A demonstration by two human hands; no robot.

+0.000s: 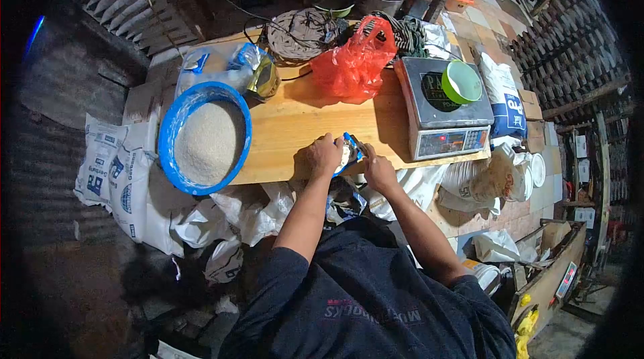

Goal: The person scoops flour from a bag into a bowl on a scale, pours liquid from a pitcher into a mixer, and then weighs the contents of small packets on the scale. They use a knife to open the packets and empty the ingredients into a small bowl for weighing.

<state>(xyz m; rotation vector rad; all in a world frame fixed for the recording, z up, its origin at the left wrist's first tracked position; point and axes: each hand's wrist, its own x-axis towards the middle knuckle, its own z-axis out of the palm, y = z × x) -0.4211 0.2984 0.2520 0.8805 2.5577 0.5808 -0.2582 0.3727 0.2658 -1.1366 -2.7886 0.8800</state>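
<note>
At the near edge of the wooden table (282,147), my left hand (325,156) is closed on a small blue packet (345,157) with something pale showing in it. My right hand (380,173) is closed around a dark thin tool (360,147) beside the packet; its kind is too small to make out. Left of my hands stands a blue basin (165,136) holding pale granules (209,141) like rice or coarse meal. To the right is a digital scale (448,124), with a green bowl (463,82) tilted on its plate.
Behind my hands lies a red plastic bag (354,64). A gold pouch (264,79) and a clear bag of blue packets (221,67) sit behind the basin. Printed sacks (127,184) stand at left, another sack (503,100) at right. Loose plastic (258,215) hangs below the table edge.
</note>
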